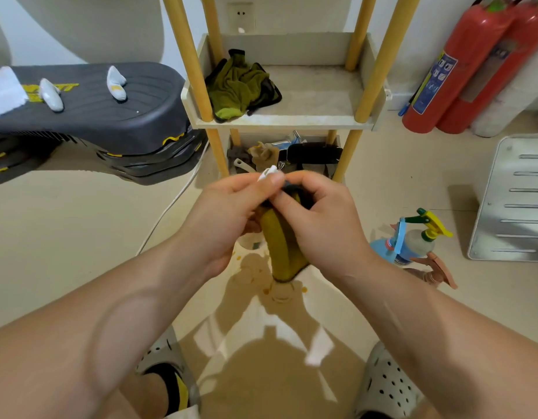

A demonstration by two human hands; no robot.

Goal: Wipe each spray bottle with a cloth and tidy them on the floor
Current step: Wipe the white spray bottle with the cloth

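In the head view my left hand grips a spray bottle whose white nozzle pokes out above my fingers; its body is mostly hidden. My right hand presses an olive-green cloth around the bottle's top, and the cloth hangs down between my hands. On the floor to the right stand a blue spray bottle with a blue trigger, a clear one with a yellow-green trigger, and a brownish-pink one nearest me.
A yellow-legged shelf stands just ahead with a second green cloth on it and clutter below. Red fire extinguishers lean at the right, a metal rack lies right, a dark stacked platform left. My slippered feet are below.
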